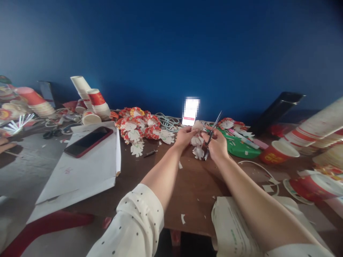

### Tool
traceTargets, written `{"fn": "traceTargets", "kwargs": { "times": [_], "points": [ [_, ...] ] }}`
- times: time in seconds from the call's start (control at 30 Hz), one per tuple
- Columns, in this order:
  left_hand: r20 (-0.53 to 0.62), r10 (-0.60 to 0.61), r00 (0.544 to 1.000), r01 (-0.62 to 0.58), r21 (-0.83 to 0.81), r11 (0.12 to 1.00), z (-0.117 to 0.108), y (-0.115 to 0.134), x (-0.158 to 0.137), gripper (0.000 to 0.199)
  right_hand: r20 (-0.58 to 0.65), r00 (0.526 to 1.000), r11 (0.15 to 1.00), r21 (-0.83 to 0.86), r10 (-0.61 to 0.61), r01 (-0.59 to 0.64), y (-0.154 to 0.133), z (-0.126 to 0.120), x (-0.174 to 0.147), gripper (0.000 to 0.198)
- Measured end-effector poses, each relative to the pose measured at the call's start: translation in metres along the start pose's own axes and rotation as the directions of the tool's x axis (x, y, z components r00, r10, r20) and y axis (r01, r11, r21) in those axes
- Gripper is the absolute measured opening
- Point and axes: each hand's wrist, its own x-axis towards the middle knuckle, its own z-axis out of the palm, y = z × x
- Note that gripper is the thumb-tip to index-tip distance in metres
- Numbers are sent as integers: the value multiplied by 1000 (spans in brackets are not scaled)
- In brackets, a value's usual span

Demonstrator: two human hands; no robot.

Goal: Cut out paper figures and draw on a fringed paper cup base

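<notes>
My left hand [187, 136] is closed, pinching the edge of a white paper cutout figure [198, 151] above the brown table. My right hand [217, 142] is closed round a slim dark pen-like tool [216, 120], held slantwise beside the figure's right side. The tool's lower end points down near the table, and its exact kind is hard to make out. Part of the figure is hidden behind my fingers. Just behind my hands stands a lit phone [189, 120]. To the left lies a pile of finished-looking cutout figures [136, 126] with red and yellow frilled edges.
A dark phone [88, 141] lies on a white board [77, 175] at left. Paper cups [98, 101] stand behind it. At right are a green sheet [242, 149] with markers, a red cup [278, 152] and stacked cups [316, 121]. Another person's hand [5, 142] shows at far left.
</notes>
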Motion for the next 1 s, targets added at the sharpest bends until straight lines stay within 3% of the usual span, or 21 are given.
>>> {"fn": "traceTargets", "kwargs": {
  "times": [0.13, 0.37, 0.63, 0.8, 1.0],
  "points": [
    [22, 22, 1000, -22, 36, 999, -2, -3, -1, 29, -52, 999, 1000, -15, 2, -3, 1, -1, 2, 57],
    [78, 39, 996, -46, 99, 994, -1, -4, -3, 30, -78, 996, 993, 108, 53, -44, 5, -4, 7, 56],
    [105, 57, 993, -76, 185, 980, 4, 1, -7, 33, -66, 997, 999, 8, 41, -41, -1, -4, 3, 53],
    [5, 104, 995, -102, 238, 966, 9, 13, -14, 30, -28, 999, 999, -28, 39, -40, 0, -4, 3, 54],
    [-68, 144, 987, -126, 220, 967, 11, 5, -13, 26, -10, 1000, 999, -50, 7, -7, 2, -2, 2, 48]
  ]
}}
